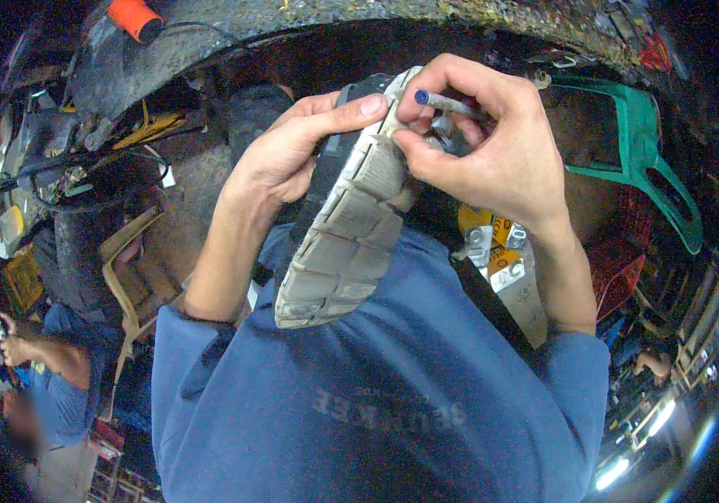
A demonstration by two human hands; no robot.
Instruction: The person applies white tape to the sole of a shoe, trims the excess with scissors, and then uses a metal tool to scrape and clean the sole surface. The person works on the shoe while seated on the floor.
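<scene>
A shoe (pixel 345 226) with a dark upper and a worn, pale grey, blocky sole is tilted in front of my chest, sole toward the view. My left hand (pixel 292 142) is closed around its upper side, thumb pressed on the sole's edge near the far end. At that same end, my right hand (pixel 493 138) has curled fingers and a thumb pinched close against the sole's edge. Between those fingers lies a slim, pen-like tool (pixel 447 104) with a grey shaft and a blue end; its other end is hidden by the hand.
Beyond the shoe runs a stained worktop edge (pixel 234 38) carrying an orange cylinder (pixel 135 20). A green plastic chair (pixel 640 134) stands at right, near a red crate (pixel 619 272). Cables and clutter fill the left, where another person (pixel 62 360) sits by a tan chair (pixel 125 268).
</scene>
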